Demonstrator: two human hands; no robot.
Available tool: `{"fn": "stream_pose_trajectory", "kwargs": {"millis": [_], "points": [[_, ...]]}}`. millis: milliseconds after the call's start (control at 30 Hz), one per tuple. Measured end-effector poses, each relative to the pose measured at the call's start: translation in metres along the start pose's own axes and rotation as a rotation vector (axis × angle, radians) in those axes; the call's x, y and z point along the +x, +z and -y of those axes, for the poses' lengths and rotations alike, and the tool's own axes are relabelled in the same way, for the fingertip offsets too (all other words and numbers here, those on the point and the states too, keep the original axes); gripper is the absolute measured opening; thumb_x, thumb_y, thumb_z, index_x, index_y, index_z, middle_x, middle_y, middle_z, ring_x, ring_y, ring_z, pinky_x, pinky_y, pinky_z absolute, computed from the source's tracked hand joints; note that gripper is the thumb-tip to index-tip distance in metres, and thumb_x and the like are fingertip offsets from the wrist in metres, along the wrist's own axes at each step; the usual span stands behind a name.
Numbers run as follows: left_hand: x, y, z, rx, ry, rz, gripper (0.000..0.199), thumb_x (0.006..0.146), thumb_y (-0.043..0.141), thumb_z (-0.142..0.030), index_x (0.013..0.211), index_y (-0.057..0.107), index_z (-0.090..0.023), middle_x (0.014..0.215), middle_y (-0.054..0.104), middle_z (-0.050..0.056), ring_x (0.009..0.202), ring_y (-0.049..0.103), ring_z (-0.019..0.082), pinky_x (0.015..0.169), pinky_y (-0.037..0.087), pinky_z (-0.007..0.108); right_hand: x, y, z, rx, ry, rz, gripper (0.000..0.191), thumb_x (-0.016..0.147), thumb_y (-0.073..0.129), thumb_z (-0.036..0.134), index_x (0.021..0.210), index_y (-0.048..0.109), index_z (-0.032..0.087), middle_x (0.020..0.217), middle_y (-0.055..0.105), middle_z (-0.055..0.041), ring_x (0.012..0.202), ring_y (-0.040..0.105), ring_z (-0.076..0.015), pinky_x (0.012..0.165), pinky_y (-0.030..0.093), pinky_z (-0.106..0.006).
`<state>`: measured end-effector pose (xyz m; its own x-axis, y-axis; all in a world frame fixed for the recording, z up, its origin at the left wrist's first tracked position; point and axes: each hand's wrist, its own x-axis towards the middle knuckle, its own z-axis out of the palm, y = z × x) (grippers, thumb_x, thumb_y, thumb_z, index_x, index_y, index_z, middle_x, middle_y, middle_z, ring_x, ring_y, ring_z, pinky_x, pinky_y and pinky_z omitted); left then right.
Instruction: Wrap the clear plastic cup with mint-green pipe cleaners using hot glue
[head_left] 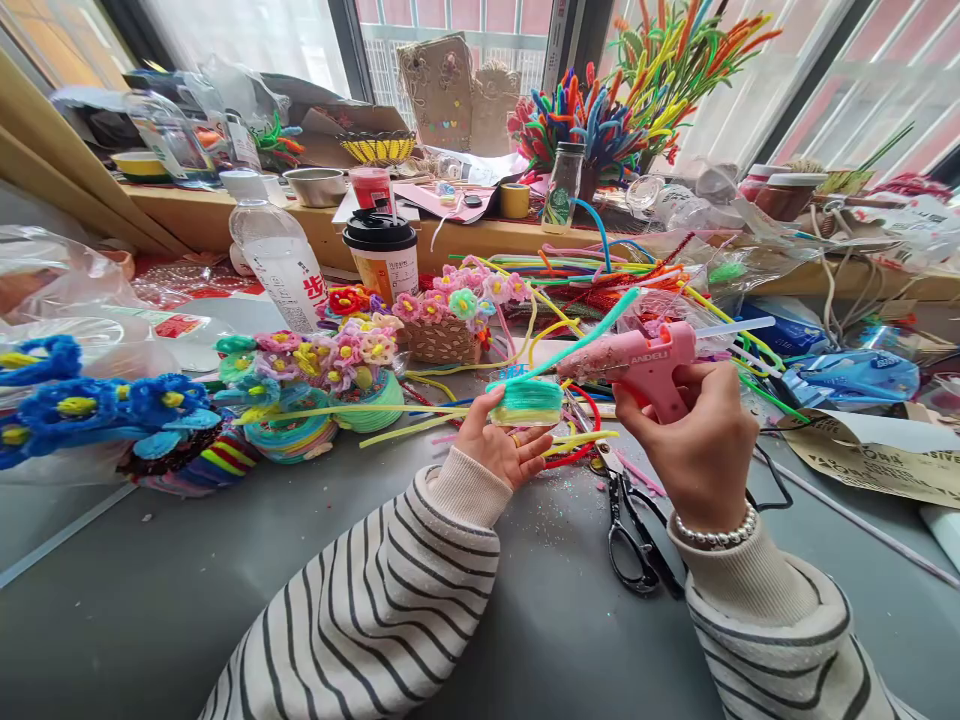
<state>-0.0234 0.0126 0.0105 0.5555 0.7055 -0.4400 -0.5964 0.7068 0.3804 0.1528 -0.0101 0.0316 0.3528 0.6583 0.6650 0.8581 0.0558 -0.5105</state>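
My left hand [496, 448], palm up, holds a small round container [529, 403] wrapped in turquoise pipe cleaner, with pale yellow at its bottom. A loose turquoise pipe cleaner end [598, 327] sticks up from it to the right. My right hand [701, 440] is closed around the handle of a pink glue gun [651, 362], with a clear glue stick [739, 326] jutting out of its back. The gun's nozzle points left, close to the container; whether they touch I cannot tell. Black-handled scissors [634, 540] lie below, between my hands.
Pipe cleaner flowers in wrapped pots [364, 405] and blue flowers [112, 405] stand at the left. Behind are a plastic bottle [274, 255], a lidded cup [381, 255] and loose pipe cleaners [555, 265]. Brown paper packaging [877, 455] lies right on the grey table [315, 560].
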Motion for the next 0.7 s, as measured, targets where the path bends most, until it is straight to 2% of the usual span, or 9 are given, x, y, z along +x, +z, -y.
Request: {"fn": "stream_pose_trajectory", "kwargs": {"millis": [300,567,700], "points": [[0.0023,-0.0035,0.0013,-0.016,-0.018,0.049,0.064,0.081,0.038,-0.047,0.126,0.036,-0.001,0.083,0.066,0.014,0.057,0.063,0.016,0.048,0.050,0.024,-0.0008,0.0016,-0.0017,-0.039,-0.043,-0.002,0.041,0.060,0.066,0.048,0.082,0.044,0.021,0.072,0.059,-0.0029,0.056,0.058,-0.0176,0.049,0.044,-0.029],[0.0007,-0.0005,0.0010,-0.007,-0.006,0.040,0.064,0.082,0.033,-0.048,0.126,0.037,-0.002,0.086,0.065,0.015,0.057,0.064,0.016,0.049,0.051,0.024,-0.0014,-0.0005,-0.0018,-0.037,-0.042,0.006,0.039,0.061,0.066,0.045,0.082,0.044,0.021,0.073,0.060,-0.0028,0.058,0.059,-0.0180,0.050,0.045,-0.029],[0.0011,-0.0030,0.0010,-0.015,-0.008,0.057,0.066,0.081,0.037,-0.047,0.127,0.035,-0.001,0.087,0.065,0.015,0.059,0.064,0.017,0.050,0.051,0.025,-0.0012,-0.0009,-0.0024,-0.046,-0.049,-0.005,0.038,0.061,0.065,0.045,0.081,0.043,0.021,0.072,0.059,-0.0023,0.058,0.059,-0.0180,0.050,0.044,-0.028]]}}
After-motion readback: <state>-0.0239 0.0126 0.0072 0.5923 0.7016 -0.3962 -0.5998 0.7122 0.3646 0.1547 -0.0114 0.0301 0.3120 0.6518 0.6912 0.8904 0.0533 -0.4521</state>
